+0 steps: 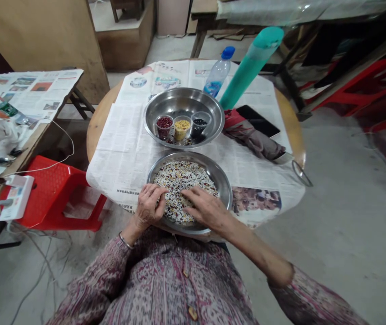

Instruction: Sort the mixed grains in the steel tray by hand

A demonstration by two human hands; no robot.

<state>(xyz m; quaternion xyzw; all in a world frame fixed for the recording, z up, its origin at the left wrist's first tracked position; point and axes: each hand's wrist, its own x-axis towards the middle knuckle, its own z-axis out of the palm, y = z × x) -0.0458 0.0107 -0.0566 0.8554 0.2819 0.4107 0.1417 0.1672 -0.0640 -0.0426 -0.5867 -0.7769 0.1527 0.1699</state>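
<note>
Newspapered table (125, 149), mixed beans (182, 180) under left hand (149, 205), right hand (206, 210)

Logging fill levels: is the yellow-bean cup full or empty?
Nearly full: the yellow-bean cup shows yellow grains close to its rim, standing upright in the far steel bowl.

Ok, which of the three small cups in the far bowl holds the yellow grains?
The middle cup: yellow contents, flanked by the red-filled cup on its left and the black-filled cup on its right.
</note>
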